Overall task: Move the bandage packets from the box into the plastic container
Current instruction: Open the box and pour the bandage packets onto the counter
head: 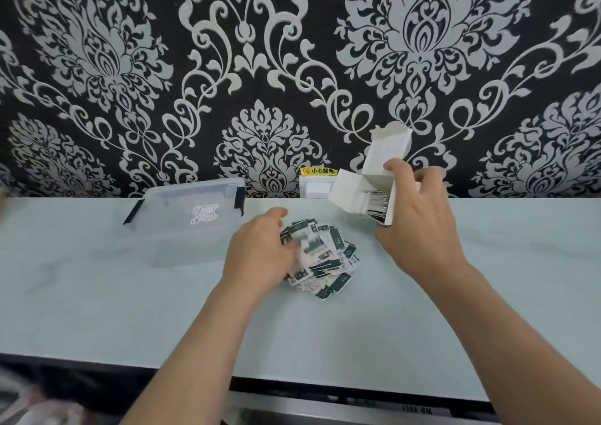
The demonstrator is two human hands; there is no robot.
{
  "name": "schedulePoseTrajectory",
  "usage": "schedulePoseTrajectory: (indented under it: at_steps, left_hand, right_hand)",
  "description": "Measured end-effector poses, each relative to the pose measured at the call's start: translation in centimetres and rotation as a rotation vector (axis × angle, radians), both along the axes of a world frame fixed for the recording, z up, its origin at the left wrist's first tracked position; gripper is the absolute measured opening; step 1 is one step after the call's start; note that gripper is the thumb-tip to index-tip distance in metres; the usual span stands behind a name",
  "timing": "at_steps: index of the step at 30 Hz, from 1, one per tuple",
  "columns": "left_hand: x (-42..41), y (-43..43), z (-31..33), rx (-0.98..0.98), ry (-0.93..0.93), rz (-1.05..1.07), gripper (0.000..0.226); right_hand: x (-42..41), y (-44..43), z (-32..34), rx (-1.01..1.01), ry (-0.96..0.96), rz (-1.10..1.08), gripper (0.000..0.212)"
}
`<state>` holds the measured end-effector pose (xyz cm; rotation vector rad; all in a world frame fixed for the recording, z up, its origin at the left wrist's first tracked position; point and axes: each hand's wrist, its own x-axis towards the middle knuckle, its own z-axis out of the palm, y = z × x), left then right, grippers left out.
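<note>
Head view is showing you holding the box [374,193] tipped in your right hand [419,226], right of centre, fingers clamped around it, packets still showing inside. Your left hand [260,255] is resting on the heap of packets [325,262] at centre, fingers loosely curled; whether it is gripping any, you cannot tell. The container [192,216] is sitting upper left, apparently lidded. Packets are likely spilling past the table [97,294] if you tip harder, and sliding off if you sweep them carelessly.
</note>
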<state>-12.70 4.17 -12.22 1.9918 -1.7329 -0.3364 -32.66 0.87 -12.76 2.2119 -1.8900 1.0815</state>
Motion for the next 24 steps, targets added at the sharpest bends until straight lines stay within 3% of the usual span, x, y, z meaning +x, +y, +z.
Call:
schedulePoseTrajectory:
  at_steps: [2,5,8,11,15,18,21,24]
  left_hand:
    - [-0.5,0.2,0.2,-0.298,-0.1,-0.003,0.045]
    - [-1.9,0.2,0.5,-0.659,-0.042,-0.208,0.023]
    - [-3.3,0.0,0.2,-0.591,0.04,-0.312,0.019]
    - [-3.3,-0.6,0.0,-0.484,0.131,-0.268,0.021]
    - [-3.1,-0.4,0.9,-0.491,0.203,-0.291,0.015]
    - [-3.2,-0.3,1.2,-0.464,0.231,-0.319,0.029]
    - [-3.3,-0.3,1.3,-0.559,0.215,-0.257,0.033]
    - [-2.9,-0.2,1.8,-0.556,0.465,-0.153,0.029]
  right_hand:
    - [0.3,0.3,0.2,-0.01,-0.004,0.022,0.082]
    - [1.1,0.7,0.5,-0.068,0.009,0.112,0.082]
    - [2.3,1.0,0.3,-0.169,0.055,0.199,0.084]
    - [3.1,1.3,0.1,-0.196,0.065,0.238,0.085]
    - [3.1,1.1,0.3,-0.211,0.033,0.302,0.085]
    - [3.1,1.0,0.4,-0.216,0.037,0.325,0.083]
    - [3.1,1.1,0.4,-0.212,0.039,0.345,0.082]
    - [2.7,0.7,0.2,-0.19,0.055,0.317,0.087]
